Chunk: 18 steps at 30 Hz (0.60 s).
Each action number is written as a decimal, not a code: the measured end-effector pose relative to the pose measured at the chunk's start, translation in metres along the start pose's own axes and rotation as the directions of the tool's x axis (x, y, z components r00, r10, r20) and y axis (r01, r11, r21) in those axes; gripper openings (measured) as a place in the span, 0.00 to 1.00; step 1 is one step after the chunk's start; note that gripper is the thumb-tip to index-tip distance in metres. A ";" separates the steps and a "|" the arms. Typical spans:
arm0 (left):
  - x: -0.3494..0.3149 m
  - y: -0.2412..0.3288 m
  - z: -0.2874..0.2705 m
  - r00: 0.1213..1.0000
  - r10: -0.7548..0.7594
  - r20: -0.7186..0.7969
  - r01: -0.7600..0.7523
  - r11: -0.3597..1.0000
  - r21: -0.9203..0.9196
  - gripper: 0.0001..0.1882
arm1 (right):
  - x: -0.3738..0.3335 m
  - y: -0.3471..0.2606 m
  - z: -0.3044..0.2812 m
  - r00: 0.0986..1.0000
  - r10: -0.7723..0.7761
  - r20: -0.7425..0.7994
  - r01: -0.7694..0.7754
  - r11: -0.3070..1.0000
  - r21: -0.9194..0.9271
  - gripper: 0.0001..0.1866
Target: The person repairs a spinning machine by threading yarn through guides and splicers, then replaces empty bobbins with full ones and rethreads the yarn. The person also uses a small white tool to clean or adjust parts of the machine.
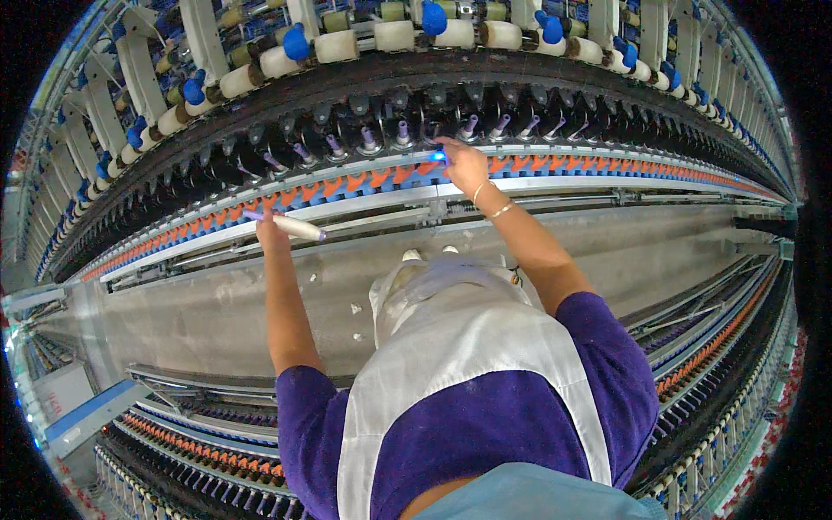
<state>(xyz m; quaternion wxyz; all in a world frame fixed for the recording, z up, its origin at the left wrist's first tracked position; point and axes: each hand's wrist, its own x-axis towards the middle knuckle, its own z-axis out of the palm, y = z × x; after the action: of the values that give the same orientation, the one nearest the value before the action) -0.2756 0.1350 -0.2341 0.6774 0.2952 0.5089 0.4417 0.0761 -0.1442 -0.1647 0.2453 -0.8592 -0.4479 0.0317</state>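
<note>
My left hand [270, 227] grips a slim bobbin [290, 224], a purple tube wound with white yarn, held level in front of the machine's orange and blue rail [347, 184]. My right hand [464, 163] reaches further in, fingers pinched at a spindle position where a small blue light [439, 157] glows. I cannot tell whether those fingers hold anything. Purple empty spindle tubes [402, 132] stand in a row just behind that hand. Bangles [490, 201] circle my right wrist. A white apron over a purple top [472, 381] fills the lower middle.
The long spinning frame curves across the view, with cream roving bobbins [394, 35] and blue caps [295, 42] along the top. A grey concrete aisle floor [208, 312] lies below. A second machine's row of spindles [199, 451] runs behind me at the bottom.
</note>
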 end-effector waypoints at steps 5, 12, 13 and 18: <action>-0.031 0.013 0.044 0.994 0.036 -0.098 -0.035 0.999 0.014 0.20 | 0.015 -0.014 -0.038 0.978 -0.206 -0.021 0.192 0.938 -0.288 0.10; -0.213 -0.020 0.227 0.667 -0.036 0.744 -0.411 0.816 0.407 0.15 | -0.031 0.017 -0.204 0.837 -0.179 -0.517 0.089 0.977 -0.195 0.02; -0.222 -0.020 0.256 0.628 -0.094 0.773 -0.526 0.681 0.510 0.18 | -0.037 0.027 -0.220 0.877 -0.177 -0.447 0.031 0.949 -0.314 0.02; -0.206 0.001 0.346 0.581 0.153 0.799 -0.518 0.828 0.217 0.17 | -0.066 0.048 -0.243 0.933 -0.010 0.361 0.157 0.911 -0.382 0.05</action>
<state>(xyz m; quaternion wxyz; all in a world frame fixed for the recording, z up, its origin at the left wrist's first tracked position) 0.0335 -0.0328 -0.0387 0.6435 0.6852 0.1973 0.2783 0.1392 -0.3148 0.0165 -0.0204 -0.8513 -0.5181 0.0803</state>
